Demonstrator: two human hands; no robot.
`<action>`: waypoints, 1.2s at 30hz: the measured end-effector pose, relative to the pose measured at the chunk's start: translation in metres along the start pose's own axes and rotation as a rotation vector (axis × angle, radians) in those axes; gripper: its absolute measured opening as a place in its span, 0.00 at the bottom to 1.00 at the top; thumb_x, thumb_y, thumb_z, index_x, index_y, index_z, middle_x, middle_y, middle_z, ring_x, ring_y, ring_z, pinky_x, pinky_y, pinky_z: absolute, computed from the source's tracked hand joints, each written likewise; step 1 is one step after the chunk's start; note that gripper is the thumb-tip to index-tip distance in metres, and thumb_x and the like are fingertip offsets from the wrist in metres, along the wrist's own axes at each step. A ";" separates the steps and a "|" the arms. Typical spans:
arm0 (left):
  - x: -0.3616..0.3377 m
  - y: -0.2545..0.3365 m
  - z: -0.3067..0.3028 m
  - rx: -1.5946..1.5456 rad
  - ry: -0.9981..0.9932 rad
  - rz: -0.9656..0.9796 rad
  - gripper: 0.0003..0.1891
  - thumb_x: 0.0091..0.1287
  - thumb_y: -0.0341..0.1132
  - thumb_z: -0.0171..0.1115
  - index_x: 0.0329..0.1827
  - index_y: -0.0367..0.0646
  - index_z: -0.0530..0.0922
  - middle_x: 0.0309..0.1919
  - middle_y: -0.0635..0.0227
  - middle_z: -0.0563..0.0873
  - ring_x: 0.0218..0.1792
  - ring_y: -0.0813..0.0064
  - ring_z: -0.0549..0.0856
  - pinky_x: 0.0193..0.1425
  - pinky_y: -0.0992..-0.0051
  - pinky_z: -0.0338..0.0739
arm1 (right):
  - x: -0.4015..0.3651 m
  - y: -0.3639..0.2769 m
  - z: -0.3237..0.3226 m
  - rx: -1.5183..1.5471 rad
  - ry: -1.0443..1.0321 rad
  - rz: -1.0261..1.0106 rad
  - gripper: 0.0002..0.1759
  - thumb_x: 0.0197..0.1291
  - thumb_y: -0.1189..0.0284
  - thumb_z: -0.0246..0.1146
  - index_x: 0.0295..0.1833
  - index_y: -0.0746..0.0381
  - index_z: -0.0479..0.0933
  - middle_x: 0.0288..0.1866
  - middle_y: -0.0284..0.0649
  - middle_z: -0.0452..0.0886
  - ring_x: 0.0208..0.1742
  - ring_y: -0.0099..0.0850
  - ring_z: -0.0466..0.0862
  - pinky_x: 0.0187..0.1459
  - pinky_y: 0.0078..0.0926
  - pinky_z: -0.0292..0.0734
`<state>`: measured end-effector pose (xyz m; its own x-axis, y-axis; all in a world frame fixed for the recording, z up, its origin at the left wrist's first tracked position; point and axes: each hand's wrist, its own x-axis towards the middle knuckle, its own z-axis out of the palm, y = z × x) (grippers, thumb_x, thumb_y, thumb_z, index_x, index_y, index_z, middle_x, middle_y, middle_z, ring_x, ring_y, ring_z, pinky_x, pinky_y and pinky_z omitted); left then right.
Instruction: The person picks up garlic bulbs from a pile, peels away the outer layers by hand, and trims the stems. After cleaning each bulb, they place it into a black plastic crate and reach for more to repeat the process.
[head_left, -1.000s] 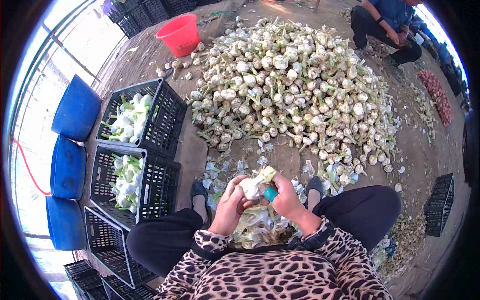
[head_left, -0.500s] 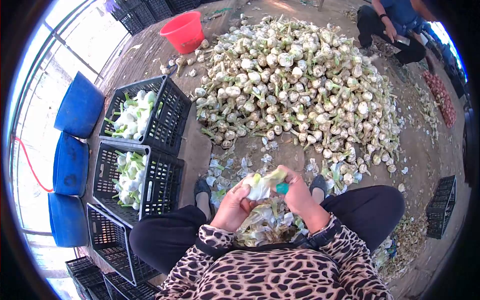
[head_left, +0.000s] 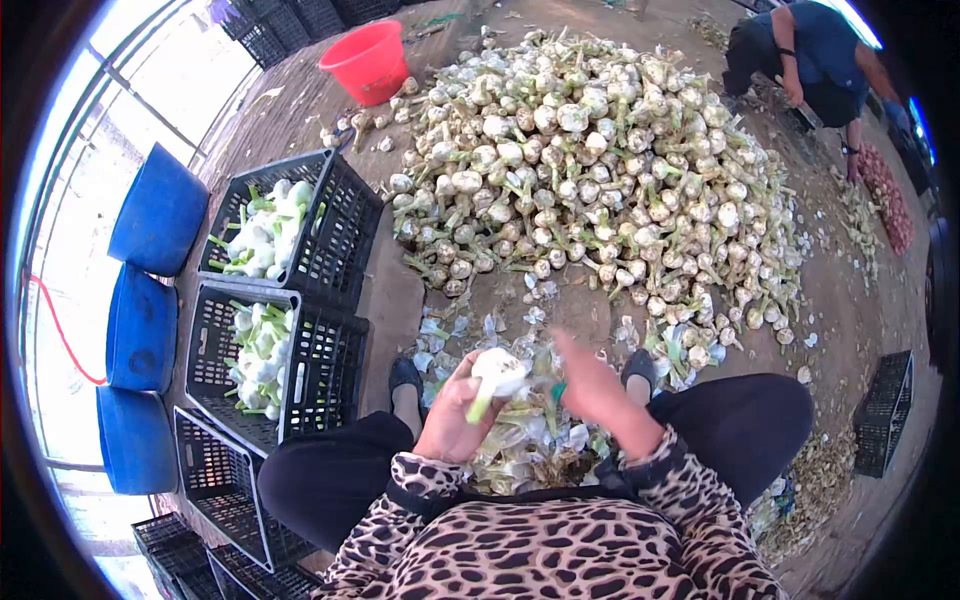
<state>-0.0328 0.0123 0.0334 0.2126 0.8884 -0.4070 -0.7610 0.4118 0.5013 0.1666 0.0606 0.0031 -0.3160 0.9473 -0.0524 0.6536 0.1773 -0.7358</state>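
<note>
In the head view, a white garlic bulb (head_left: 500, 372) rests in my left hand (head_left: 455, 412), my fingers closed around it and its green stem pointing down toward me. My right hand (head_left: 597, 388) is just to the right of the bulb, its fingers smeared by motion. A small green thing (head_left: 558, 392) shows at that hand's near side, its kind unclear. Beneath both hands lies a heap of peeled garlic skins (head_left: 535, 445) between my legs.
A large pile of unpeeled garlic (head_left: 590, 170) spreads ahead. Black crates (head_left: 330, 375) with cleaned bulbs stand at left, beside blue tubs (head_left: 140, 330). A red bucket (head_left: 368, 65) sits at the far left. Another person (head_left: 805, 65) bends at far right, near a red net sack (head_left: 885, 200).
My right hand has come away from the bulb, which is turned and now shows its stem toward me. The other person has leaned forward and reaches down toward the red sack.
</note>
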 end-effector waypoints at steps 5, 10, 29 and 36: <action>-0.001 -0.001 -0.002 0.007 0.089 0.023 0.23 0.62 0.36 0.57 0.60 0.48 0.64 0.54 0.67 0.76 0.53 0.70 0.77 0.56 0.67 0.72 | -0.001 -0.040 -0.006 0.394 -0.001 -0.114 0.17 0.48 0.80 0.59 0.47 0.64 0.76 0.38 0.48 0.80 0.42 0.49 0.80 0.43 0.36 0.75; 0.000 -0.003 0.003 0.100 0.087 0.029 0.22 0.64 0.34 0.56 0.61 0.48 0.64 0.52 0.66 0.77 0.52 0.68 0.78 0.54 0.66 0.75 | -0.001 -0.042 0.001 0.308 0.152 -0.264 0.16 0.42 0.81 0.59 0.41 0.63 0.77 0.35 0.46 0.79 0.38 0.45 0.79 0.40 0.35 0.74; -0.007 0.002 0.003 0.155 0.026 -0.159 0.22 0.66 0.39 0.55 0.60 0.41 0.66 0.51 0.64 0.77 0.51 0.69 0.79 0.54 0.67 0.77 | -0.002 -0.004 0.007 -0.068 -0.106 -0.079 0.11 0.48 0.79 0.59 0.40 0.62 0.76 0.35 0.47 0.80 0.38 0.48 0.80 0.41 0.40 0.75; -0.005 -0.001 0.004 0.134 0.140 -0.009 0.21 0.67 0.39 0.55 0.60 0.42 0.66 0.52 0.65 0.77 0.54 0.69 0.77 0.61 0.67 0.71 | -0.007 -0.047 0.007 0.267 0.230 -0.299 0.15 0.44 0.81 0.59 0.42 0.62 0.78 0.35 0.45 0.80 0.39 0.45 0.80 0.39 0.37 0.74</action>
<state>-0.0309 0.0081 0.0379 0.1244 0.8516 -0.5093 -0.6692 0.4510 0.5906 0.1334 0.0439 0.0329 -0.2827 0.9050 0.3177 0.3476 0.4054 -0.8455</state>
